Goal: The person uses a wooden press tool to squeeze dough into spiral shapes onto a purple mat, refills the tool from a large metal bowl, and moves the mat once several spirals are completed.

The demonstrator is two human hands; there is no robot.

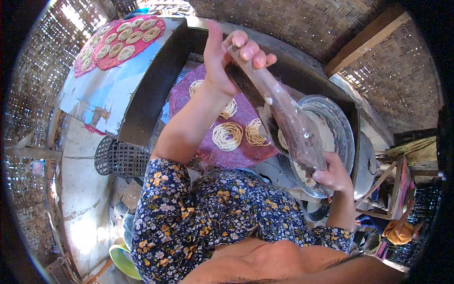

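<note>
My left hand (pixel 231 59) has its fingers curled over the upper end of a long, brownish, paddle-like tool (pixel 291 111), thumb stretched out. Around the lower, broader end my right hand (pixel 336 175) is closed. White dough-like bits stick to the tool's surface; its exact kind I cannot tell. A darker piece runs along its left side, partly hidden. Beneath it stands a round metal basin (pixel 351 137) with a pale, dough-like mass (pixel 321 125) inside. To the left, coils of pale strands (pixel 227 136) lie on a round purplish-pink mat (pixel 213 154), partly covered by my left forearm.
More strand coils rest on pink mats (pixel 101 57) on a blue-and-white surface (pixel 101 102) at the far left. A dark wooden ledge (pixel 151 85) borders my work spot. A black lattice basket (pixel 120 158) sits at left, a green bowl (pixel 124 262) below. Woven walls (pixel 283 23) enclose everything.
</note>
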